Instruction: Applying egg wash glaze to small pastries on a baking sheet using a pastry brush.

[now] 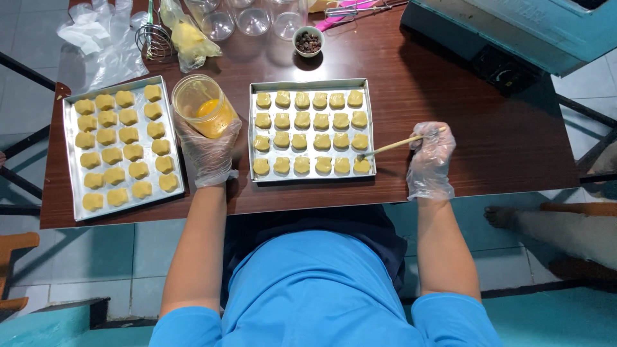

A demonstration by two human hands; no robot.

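Left hand (209, 151) grips the tilted cup of egg wash (204, 106) between the trays; right hand (429, 160) pinches the brush (393, 146), tip on the centre tray's (308, 84) bottom-right cookie (362, 166). Risk: that tilt could spill yolk onto the bench (488, 148).

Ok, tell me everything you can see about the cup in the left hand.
The cup is a clear, round plastic-looking tumbler, open at the top and tilted slightly. A yellow-orange liquid pools in its bottom. The left hand, in a thin transparent glove, grips it from below, above the brown table, between the two baking trays of pale dough pieces. Nothing else touches it.
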